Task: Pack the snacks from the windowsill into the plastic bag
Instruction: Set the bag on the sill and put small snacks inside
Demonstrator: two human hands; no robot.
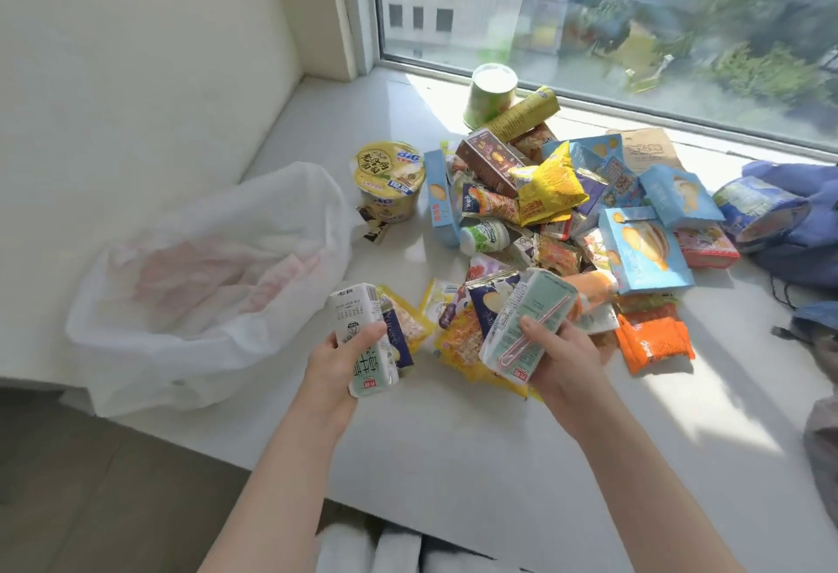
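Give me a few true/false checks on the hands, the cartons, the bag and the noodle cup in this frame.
1. The left hand grips a white-green carton. True.
2. The right hand is empty. False: it grips a second carton, which has a straw on its face.
3. The plastic bag lies to the right of the snack pile. False: it lies to the left of the pile, with its mouth open.
4. The noodle cup stands upright on the windowsill, between the bag and the pile. True.
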